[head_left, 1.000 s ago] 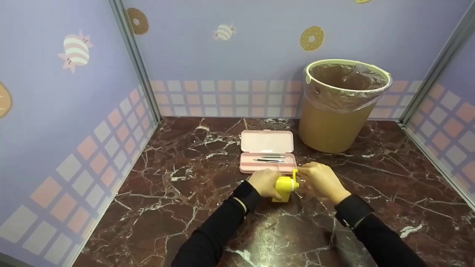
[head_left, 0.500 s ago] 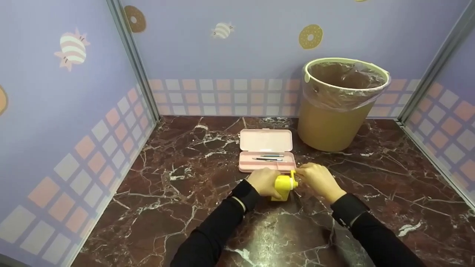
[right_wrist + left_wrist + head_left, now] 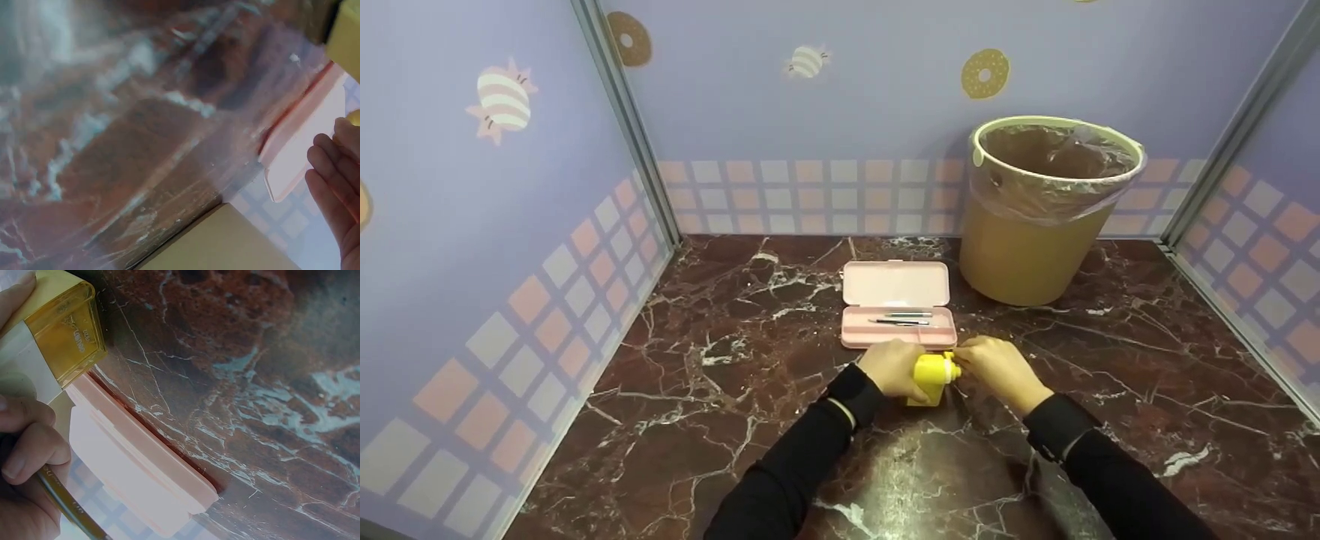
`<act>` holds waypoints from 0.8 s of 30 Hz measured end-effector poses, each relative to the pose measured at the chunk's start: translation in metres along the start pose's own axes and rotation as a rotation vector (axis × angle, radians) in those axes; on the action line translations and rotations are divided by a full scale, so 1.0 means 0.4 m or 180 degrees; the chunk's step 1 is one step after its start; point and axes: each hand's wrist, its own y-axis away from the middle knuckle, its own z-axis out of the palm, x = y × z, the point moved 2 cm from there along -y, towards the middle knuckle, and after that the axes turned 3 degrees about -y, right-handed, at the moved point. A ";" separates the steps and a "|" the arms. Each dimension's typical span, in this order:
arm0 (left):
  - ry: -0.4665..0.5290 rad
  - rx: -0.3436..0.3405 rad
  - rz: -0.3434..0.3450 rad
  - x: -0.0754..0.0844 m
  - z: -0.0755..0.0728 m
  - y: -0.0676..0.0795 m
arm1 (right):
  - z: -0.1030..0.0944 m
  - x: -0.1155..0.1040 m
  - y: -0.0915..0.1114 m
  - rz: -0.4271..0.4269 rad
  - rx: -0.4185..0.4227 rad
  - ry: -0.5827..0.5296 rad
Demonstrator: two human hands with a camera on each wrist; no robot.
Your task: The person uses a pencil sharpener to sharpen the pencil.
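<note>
A yellow hand-crank pencil sharpener (image 3: 930,375) stands on the table in front of an open pink pencil case (image 3: 881,339). My left hand (image 3: 894,367) grips its body from the left. In the left wrist view the sharpener's see-through shavings box (image 3: 70,340) shows, and curled fingers (image 3: 39,453) of the same hand hold a printed pencil (image 3: 64,503); the head view hides that pencil. My right hand (image 3: 994,365) pinches the small crank handle (image 3: 948,355) at the sharpener's right end. In the right wrist view its fingertips (image 3: 322,147) sit by a yellow knob at the edge.
Slim pens or pencils (image 3: 904,322) lie in the case, whose lid leans back. A tan bin (image 3: 1027,255) with a clear plastic liner stands behind to the right. Patterned walls (image 3: 780,112) close off the back and both sides of the marbled table (image 3: 675,435).
The crank handle has swung down from its upright position, and my right hand has moved slightly with it. My left hand keeps its hold on the sharpener.
</note>
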 end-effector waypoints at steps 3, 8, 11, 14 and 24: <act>-0.0018 0.0008 -0.0004 0.003 -0.003 0.001 | 0.004 0.000 0.004 0.0021 0.0007 0.0030; 0.0012 0.0032 -0.0034 0.007 -0.009 0.008 | 0.011 0.001 0.009 0.0006 0.0014 0.0083; 0.0023 0.0054 -0.0046 0.009 -0.009 0.012 | 0.016 0.000 0.015 -0.0020 -0.0016 0.0079; 0.0011 0.0079 -0.0027 0.009 -0.005 0.009 | 0.017 0.000 0.021 0.0005 -0.0009 0.0074; 0.0112 0.0034 -0.0160 0.006 -0.004 0.007 | 0.032 -0.019 0.057 -0.0019 -0.0084 -0.0074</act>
